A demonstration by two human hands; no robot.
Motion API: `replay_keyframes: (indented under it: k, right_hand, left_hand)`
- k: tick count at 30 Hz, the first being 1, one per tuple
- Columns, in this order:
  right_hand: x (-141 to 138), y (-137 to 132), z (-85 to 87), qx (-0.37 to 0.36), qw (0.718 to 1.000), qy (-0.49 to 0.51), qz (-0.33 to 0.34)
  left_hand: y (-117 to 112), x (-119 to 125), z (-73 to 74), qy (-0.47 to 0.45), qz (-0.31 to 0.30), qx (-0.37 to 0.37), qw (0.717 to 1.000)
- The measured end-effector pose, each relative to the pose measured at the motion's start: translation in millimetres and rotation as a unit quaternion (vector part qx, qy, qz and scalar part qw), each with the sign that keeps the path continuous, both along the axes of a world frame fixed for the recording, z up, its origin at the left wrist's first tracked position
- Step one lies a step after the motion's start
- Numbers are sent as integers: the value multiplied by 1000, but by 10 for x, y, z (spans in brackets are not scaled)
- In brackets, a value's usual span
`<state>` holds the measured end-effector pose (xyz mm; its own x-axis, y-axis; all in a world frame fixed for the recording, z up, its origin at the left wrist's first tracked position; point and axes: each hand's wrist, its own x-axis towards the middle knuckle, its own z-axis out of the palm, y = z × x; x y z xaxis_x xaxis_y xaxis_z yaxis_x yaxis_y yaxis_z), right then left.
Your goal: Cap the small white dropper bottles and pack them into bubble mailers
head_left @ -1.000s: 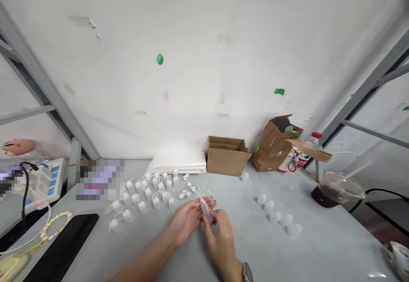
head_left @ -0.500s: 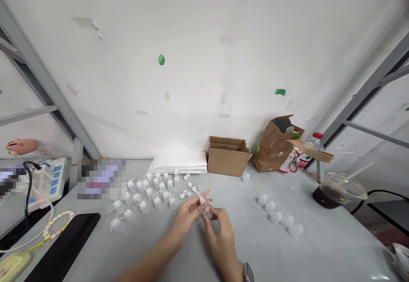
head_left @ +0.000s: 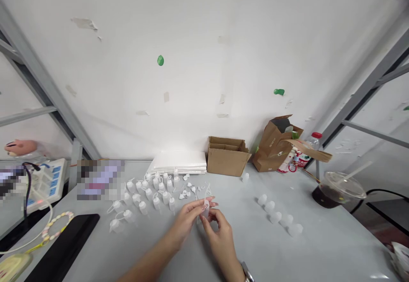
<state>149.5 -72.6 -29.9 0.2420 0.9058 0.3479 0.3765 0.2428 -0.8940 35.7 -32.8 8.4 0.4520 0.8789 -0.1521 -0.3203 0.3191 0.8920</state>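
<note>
Both my hands meet over the grey table (head_left: 319,248), pinching one small translucent plastic bottle (head_left: 205,209) between their fingertips. My left hand (head_left: 188,218) grips it from the left and my right hand (head_left: 220,233) from the right and below. Just behind them lies a cluster of several small white bottles with tethered caps (head_left: 150,192) and loose caps (head_left: 188,188). A row of several cap-less white bottles (head_left: 277,217) lies to the right.
A stack of white sheets (head_left: 179,162), an open cardboard box (head_left: 226,155) and a torn paper bag (head_left: 281,143) stand at the wall. An iced drink cup (head_left: 338,188) sits far right. A black pad (head_left: 60,248), beads and a power strip (head_left: 41,184) are left.
The bottle has been turned from lying slanted between my hands to more upright, and my fingertips have closed in tighter around it. The hands stay in the same spot.
</note>
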Motion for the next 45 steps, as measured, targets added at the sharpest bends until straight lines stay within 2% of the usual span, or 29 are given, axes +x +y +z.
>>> replay_keyframes:
  k: [10,18,22,28,32,38,45]
  right_hand:
    - [-11,-25,13,-21,999,24,6]
    - [3,4,-2,-62,992,101,39]
    - [6,7,-5,-56,995,77,30]
    - [-6,2,-35,4,1000,16,-21]
    - [-8,4,-52,-16,1000,19,-17]
    - [-12,1,8,-65,994,84,19]
    - [-10,27,26,-86,977,183,60]
  left_hand:
    - [-5,28,11,-19,5,-23,1000]
    - [-10,54,-55,-34,-7,-23,999]
    - [-10,52,-75,-45,-12,-18,999]
    - [-20,58,-30,-24,6,-26,999]
    - [-21,50,-24,-32,-4,-24,999]
    - [-8,42,1,-34,-13,-25,999]
    - [1,35,-30,-61,-14,-34,997]
